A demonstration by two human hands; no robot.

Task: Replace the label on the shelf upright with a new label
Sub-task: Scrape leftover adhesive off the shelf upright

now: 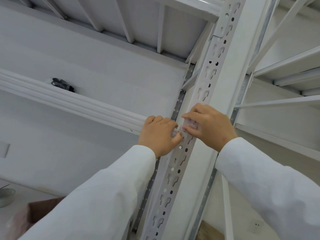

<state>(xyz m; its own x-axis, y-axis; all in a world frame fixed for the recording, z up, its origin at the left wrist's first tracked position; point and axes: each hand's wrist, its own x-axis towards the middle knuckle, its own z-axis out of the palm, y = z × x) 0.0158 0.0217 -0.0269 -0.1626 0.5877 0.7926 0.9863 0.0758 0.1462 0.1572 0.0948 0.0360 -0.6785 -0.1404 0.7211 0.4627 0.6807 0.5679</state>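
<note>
A white perforated shelf upright (210,73) runs diagonally from the bottom centre up to the top right. A small pale label (190,123) with faint red marks lies on its face at mid height, mostly covered by fingers. My left hand (158,135) wraps the upright's left edge, thumb on the face just below the label. My right hand (210,126) lies over the label from the right, its fingertips on the label's left and lower edges. Whether the label is stuck flat or lifted cannot be made out.
A white shelf beam (69,99) meets the upright from the left at hand height. A dark crumpled object (63,84) lies on that shelf. More white shelves (285,66) stand to the right. A brown box (41,210) sits at lower left.
</note>
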